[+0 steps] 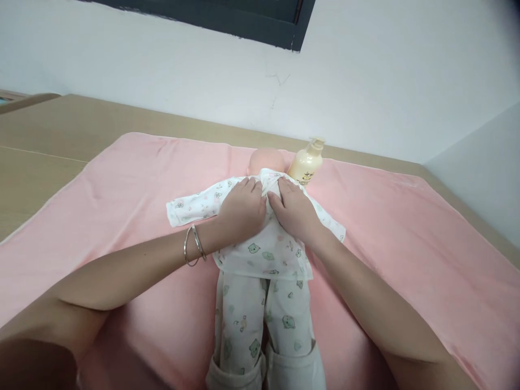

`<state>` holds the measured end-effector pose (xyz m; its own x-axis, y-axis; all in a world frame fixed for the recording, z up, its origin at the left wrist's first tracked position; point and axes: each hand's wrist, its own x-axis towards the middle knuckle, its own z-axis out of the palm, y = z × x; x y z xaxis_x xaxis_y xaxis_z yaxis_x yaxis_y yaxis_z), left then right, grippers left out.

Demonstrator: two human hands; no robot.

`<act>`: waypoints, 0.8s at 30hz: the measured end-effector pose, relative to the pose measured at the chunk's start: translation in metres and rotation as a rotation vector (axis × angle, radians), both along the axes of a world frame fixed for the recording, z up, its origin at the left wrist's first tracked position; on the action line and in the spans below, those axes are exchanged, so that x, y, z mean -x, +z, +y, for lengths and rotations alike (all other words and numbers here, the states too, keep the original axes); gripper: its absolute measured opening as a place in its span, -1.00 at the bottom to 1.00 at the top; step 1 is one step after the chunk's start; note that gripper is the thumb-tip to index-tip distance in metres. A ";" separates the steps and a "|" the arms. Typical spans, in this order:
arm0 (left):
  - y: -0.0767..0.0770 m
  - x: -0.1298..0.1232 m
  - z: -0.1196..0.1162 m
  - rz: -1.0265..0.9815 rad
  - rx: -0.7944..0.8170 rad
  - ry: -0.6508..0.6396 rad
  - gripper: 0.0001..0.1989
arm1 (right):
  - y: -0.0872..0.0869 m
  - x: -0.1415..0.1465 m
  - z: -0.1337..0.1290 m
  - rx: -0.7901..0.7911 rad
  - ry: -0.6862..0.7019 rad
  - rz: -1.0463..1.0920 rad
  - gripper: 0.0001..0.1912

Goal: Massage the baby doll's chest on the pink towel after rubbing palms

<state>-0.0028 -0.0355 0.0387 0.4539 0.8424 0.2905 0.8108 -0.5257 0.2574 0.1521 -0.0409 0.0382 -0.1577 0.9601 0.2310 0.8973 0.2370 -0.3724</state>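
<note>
Head view: a doll (266, 161) lies lengthwise on a pink cloth (385, 227), its rounded head away from the person and its legs toward them. It wears a white printed top (264, 254) and matching trousers (244, 319) with thick turned-up cuffs near the bottom edge.

The person's left hand (242, 210) rests on the upper chest, fingers close together and curled toward the neckline. The right hand (296, 208) lies just beside it, fingers together and thumb spread toward the left hand. Both touch the top; whether either pinches the fabric cannot be told. Two thin bangles (197, 242) circle the left wrist.

One sleeve stretches out to the left; the other shows its end beyond the right forearm. A pale yellow bottle (307, 164) sits just right of the doll's head, its lower part partly hidden. The cloth covers much of a wooden table (40, 135) against a white wall (195, 76), under a dark frame (268, 27).
</note>
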 end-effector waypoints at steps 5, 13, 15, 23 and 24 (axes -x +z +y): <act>-0.006 0.006 0.026 -0.458 0.197 0.013 -0.52 | -0.002 0.013 -0.022 -0.194 0.040 -0.003 -0.56; -0.011 -0.007 -0.008 -0.245 0.109 0.027 -0.45 | 0.000 -0.001 0.007 -0.029 0.072 0.037 -0.57; -0.012 -0.009 -0.015 -0.273 0.122 0.013 -0.44 | 0.000 -0.003 0.012 -0.038 0.074 0.031 -0.60; -0.015 -0.002 0.023 -0.576 0.205 0.139 -0.56 | 0.003 0.016 -0.028 -0.131 0.003 -0.003 -0.58; -0.015 -0.002 0.025 -0.589 0.218 0.159 -0.58 | 0.003 0.018 -0.032 -0.131 -0.001 -0.015 -0.58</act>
